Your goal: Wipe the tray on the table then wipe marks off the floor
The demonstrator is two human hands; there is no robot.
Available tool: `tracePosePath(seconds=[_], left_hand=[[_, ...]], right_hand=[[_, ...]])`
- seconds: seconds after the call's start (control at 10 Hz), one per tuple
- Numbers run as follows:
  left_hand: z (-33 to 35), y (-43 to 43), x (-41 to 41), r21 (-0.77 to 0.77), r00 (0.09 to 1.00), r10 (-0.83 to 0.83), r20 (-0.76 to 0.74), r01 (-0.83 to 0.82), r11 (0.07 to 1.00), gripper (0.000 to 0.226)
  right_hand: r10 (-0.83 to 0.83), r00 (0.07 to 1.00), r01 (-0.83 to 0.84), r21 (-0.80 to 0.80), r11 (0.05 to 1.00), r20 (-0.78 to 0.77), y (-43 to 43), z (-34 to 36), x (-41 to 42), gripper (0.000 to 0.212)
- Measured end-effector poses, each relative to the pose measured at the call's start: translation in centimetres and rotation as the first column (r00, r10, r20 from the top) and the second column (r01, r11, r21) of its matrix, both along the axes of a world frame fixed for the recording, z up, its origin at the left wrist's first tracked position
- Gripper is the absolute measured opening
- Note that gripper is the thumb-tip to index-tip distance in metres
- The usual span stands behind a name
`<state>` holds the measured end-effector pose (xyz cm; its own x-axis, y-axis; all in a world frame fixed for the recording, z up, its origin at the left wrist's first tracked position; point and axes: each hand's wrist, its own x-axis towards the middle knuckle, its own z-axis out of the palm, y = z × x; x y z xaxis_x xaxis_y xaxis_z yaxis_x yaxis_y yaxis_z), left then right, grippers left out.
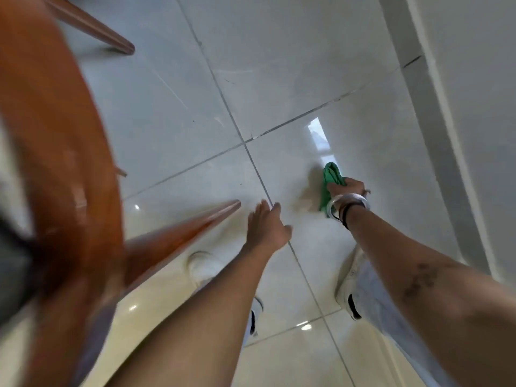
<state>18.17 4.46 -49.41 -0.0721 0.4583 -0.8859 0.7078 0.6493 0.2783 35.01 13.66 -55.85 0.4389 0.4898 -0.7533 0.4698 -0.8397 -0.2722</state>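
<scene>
Head view looks steeply down at a glossy pale tiled floor (173, 113) crossed by dark grout lines. Gripped in the right hand (347, 188) is a bunched green cloth (329, 181), the fingers closed round its near end; the cloth runs forward from that fist and down its inner side, pressed against the tile. Just to the inside of the grip, a faint brownish smear (305, 199) shows on the floor, touching the cloth's edge. Behind the fist, on the wrist, sit silver bangles (344, 203) and a dark band.

Well to the left of the grip, the left hand (266, 226) hangs over the floor with palm down and fingers spread loosely, holding nothing; whether it touches the tile cannot be told. Beside that hand, further left, a reddish-brown wooden table leg (190, 233) slants down to the floor, and the blurred rim of the wooden table (55, 135) fills the left edge of the picture. A second leg (95, 26) shows far ahead and left.

Nearer than the grip, two white shoes (347, 280) stand on the tiles, one below each forearm. To the right of the grip runs a pale wall skirting (435, 135). The tray is not in view.
</scene>
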Motion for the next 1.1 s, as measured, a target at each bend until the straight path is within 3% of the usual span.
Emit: tracePosePath(seconds=[0.1,0.2,0.3,0.4,0.5,0.6,0.7,0.8,0.9,1.0,1.1], left_hand=[[6.7,1.2,1.3,-0.12,0.789,0.574,0.219,-0.562,0.818,0.068],[18.7,3.1,0.9,-0.223,0.291,0.854,0.43,-0.883,0.413,0.054],[26.0,3.2,-0.9,-0.26,0.066,0.813,0.579,-0.93,0.26,0.036],[34.5,1.2,-5.7,-0.041,0.136,0.748,0.65,-0.976,0.214,0.01],[37.5,-1.0,-9.6,0.084,0.153,0.768,0.622,-0.988,0.129,0.013],[39.2,-4.3,-15.9,0.255,0.148,0.874,0.464,-0.967,0.029,0.016],[38.8,-5.6,-19.4,0.404,0.221,0.934,0.28,-0.91,0.094,0.017],[37.5,-7.0,-22.2,0.482,0.334,0.942,0.035,-0.831,0.277,0.025],[37.2,-7.0,-23.3,0.391,0.415,0.909,-0.019,-0.834,0.389,0.038],[39.5,-7.1,-23.4,0.39,0.549,0.831,-0.092,-0.747,0.538,0.051],[42.8,-7.4,-22.4,0.474,0.648,0.716,-0.259,-0.56,0.679,0.052]], right_hand=[[-0.314,0.885,0.32,-0.039,0.946,-0.343,0.7,7.9,-1.2,0.021],[-0.36,0.585,0.373,-0.154,0.915,-0.727,0.4,23.3,-3.0,0.028],[-0.307,0.411,0.296,-0.192,0.935,-0.858,0.2,32.2,-3.9,0.038],[-0.199,0.343,0.142,-0.158,0.977,-0.918,-0.4,41.9,-8.0,0.037],[0.053,0.527,-0.026,0.046,0.999,-0.849,-1.1,45.3,-12.6,0.019],[0.597,0.557,-0.44,0.404,0.802,-0.577,-2.9,47.2,-21.1,0.01],[0.792,0.525,-0.622,0.495,0.607,-0.311,-4.1,46.1,-26.0,0.02],[0.91,0.409,-0.844,0.348,0.408,-0.074,-6.2,44.4,-30.1,0.032],[0.919,0.391,-0.895,0.216,0.391,-0.043,-6.5,44.9,-30.1,0.036],[0.847,0.531,-0.814,0.254,0.522,-0.041,-6.4,49.1,-26.5,0.032],[0.74,0.643,-0.635,0.401,0.66,-0.198,-6.3,53.5,-23.1,0.032]])
